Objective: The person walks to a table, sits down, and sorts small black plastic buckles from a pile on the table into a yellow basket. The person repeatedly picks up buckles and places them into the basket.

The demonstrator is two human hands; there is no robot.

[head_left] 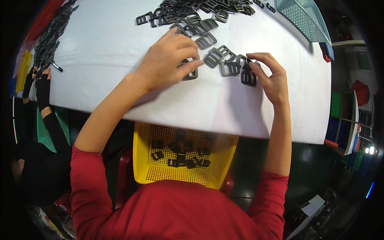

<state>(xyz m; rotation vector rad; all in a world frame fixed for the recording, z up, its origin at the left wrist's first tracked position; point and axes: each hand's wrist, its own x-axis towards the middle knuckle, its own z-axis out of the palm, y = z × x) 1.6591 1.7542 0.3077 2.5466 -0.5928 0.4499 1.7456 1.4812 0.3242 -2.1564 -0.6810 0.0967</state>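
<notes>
Spread over the white-covered table, my left hand (170, 60) has its fingers apart. Its thumb reaches over a dark plastic buckle (193, 75), partly hidden beneath the hand, and its index finger touches the edge of the buckle pile. To the right, my right hand (272, 76) has thumb and index finger closed around the edge of a black buckle (248, 64). Just below those fingertips lies another black buckle (249, 79). Between my hands are several loose grey buckles, including one flat grey buckle (230, 69) and a tilted one (213, 59).
A heap of dark buckles (192, 10) covers the table's far middle. A pale teal basket (302, 20) stands far right. Below the front edge, a yellow basket (144, 160) holds several black buckles. At left, a person's dark-sleeved hands (43, 86) are beside another buckle pile (52, 36).
</notes>
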